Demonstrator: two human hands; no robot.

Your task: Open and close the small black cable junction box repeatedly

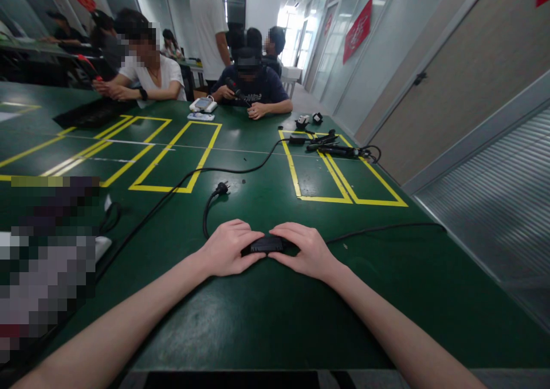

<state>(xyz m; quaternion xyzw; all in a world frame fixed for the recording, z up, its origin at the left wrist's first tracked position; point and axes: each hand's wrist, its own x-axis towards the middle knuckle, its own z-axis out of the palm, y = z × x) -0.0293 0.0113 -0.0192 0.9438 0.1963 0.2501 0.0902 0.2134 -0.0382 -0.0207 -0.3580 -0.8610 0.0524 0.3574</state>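
A small black box-shaped cord unit [267,244], perhaps a power adapter, lies between my hands low over the green table [275,320]. My left hand [230,248] pinches its left end with thumb and fingers. On its right end, my right hand [307,248] grips in the same way. A black cord with a power plug [222,188] curves out from behind my left hand, its prongs pointing right. Another black cable [387,227] runs from my right hand toward the table's right edge. The unit's ends are hidden by my fingers.
Yellow tape rectangles [191,189] mark the table. A long black cable [206,170] crosses it toward black tools and cords [330,145] at the far right. Two people sit opposite, one holding a dark tool [232,85]. A white device [203,105] lies near them; blurred items are at left.
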